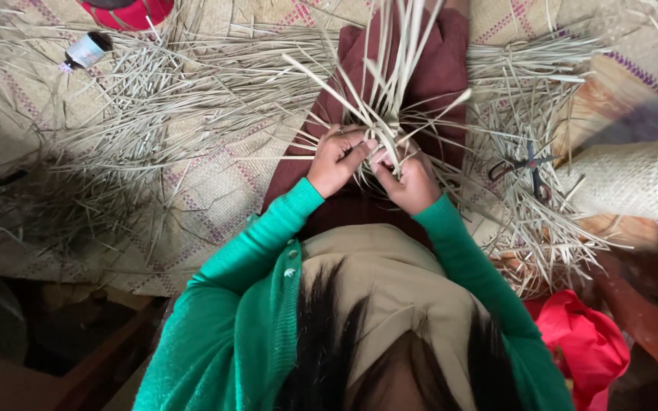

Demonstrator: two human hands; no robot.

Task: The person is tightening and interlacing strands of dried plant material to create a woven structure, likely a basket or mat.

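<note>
- A small bottle (87, 50) with a dark cap is lying at the upper left on the woven mat (199, 205), just beside a red object (127, 12) that the top edge is cutting off.
- Loose dry straw strips (154, 114) are lying scattered across the left of the mat, unworked.
- The left hand (336, 160), in a green sleeve, is closing its fingers on strips at the near end of the woven bundle (390, 99); the thumb is pressing toward the other hand.
- The bundle is sitting over the person's lap on dark red cloth, with its free strips fanning up and away from the hands.
- The right hand (409, 179) is touching the left one and pinching strips at the same crossing point, its fingers curled shut on them.
- Judging from this, the weaving is only getting started: a small interlaced knot is showing between the hands, while nearly all of each strip is standing loose and unwoven.
- More strips (527, 221) are lying heaped to the right, with dark-handled scissors (523, 169) resting on them.
- A rolled piece of finished matting (634, 179) is lying at the far right, and a red cloth (584, 342) is bunching at the lower right.
</note>
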